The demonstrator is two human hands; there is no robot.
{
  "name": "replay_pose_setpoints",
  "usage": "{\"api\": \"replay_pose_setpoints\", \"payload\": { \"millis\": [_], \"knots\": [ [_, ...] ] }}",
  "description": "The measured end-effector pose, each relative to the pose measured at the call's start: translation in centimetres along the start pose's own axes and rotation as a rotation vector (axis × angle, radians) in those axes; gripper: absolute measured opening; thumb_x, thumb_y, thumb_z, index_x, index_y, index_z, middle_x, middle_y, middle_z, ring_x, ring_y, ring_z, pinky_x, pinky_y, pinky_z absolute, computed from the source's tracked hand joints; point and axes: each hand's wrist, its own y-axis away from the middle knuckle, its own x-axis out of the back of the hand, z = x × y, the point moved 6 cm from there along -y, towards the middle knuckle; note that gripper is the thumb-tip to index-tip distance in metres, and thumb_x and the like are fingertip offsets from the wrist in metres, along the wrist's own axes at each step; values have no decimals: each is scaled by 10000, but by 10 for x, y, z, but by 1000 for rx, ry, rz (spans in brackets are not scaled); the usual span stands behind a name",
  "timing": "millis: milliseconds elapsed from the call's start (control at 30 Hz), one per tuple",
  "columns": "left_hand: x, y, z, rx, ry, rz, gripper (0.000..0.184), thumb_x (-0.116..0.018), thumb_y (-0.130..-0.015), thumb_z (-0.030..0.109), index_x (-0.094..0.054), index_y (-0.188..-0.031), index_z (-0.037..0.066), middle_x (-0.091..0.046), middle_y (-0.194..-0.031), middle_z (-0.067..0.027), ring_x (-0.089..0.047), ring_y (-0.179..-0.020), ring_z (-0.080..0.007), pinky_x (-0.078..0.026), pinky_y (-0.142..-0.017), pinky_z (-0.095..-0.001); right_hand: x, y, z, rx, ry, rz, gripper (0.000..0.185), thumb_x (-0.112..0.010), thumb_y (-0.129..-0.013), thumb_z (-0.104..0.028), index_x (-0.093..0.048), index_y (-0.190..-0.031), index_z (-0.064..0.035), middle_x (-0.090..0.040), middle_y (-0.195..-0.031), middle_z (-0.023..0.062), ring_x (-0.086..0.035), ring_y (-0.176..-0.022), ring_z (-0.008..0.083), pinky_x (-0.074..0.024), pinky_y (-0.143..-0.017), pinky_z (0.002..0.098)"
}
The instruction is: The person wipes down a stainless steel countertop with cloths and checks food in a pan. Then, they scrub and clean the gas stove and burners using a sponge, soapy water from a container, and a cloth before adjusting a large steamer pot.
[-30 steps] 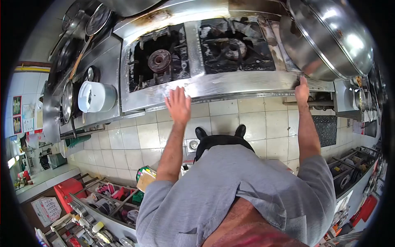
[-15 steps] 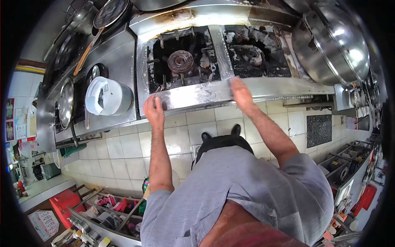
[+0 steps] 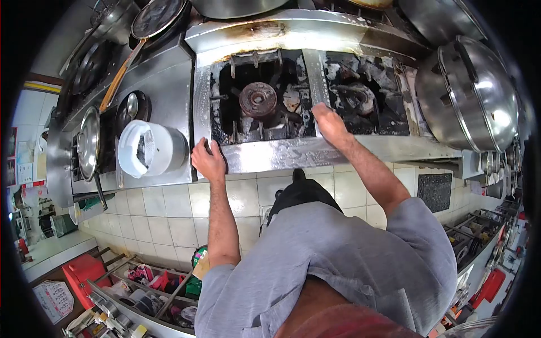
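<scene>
My left hand (image 3: 209, 161) rests on the left front edge of the steel stove (image 3: 265, 155), thumb apart from the fingers, with nothing seen in it. Closed fingers of my right hand (image 3: 331, 125) press on the front end of the soapy metal strip (image 3: 319, 84) between two burner bays. Whatever lies under those fingers is hidden. Left of that strip sits a rusty round burner (image 3: 258, 99) in a blackened bay; to its right, a second burner (image 3: 358, 100) has whitish grime around it. Suds streak the stove's front ledge.
A white plastic tub (image 3: 169, 151) stands on the steel counter left of my left hand, near a ladle (image 3: 132, 106) and a wooden-handled pan (image 3: 159, 18). Large steel bowls (image 3: 479, 96) lean at the right. Tiled floor (image 3: 225, 197) lies below; crates of goods are behind me.
My right hand has moved from the front ledge up onto the strip between the burners. The left hand stays at the stove's edge. The view has shifted, and my body is closer to the stove.
</scene>
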Motion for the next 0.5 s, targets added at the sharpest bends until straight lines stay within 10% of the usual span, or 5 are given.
{"api": "replay_pose_setpoints", "payload": {
  "millis": [500],
  "knots": [
    [-5,-1,-7,76,-76,-7,294,-609,-832,242,-576,-1039,36,-591,-940,-106,-535,-908,-281,-397,-813,-404,4,-99,97,-81,-46,406,355,-470,-701,97,-556,-1028,-7,-564,-1036,164,-474,-1084,366,-411,-905,414]
  ]
}}
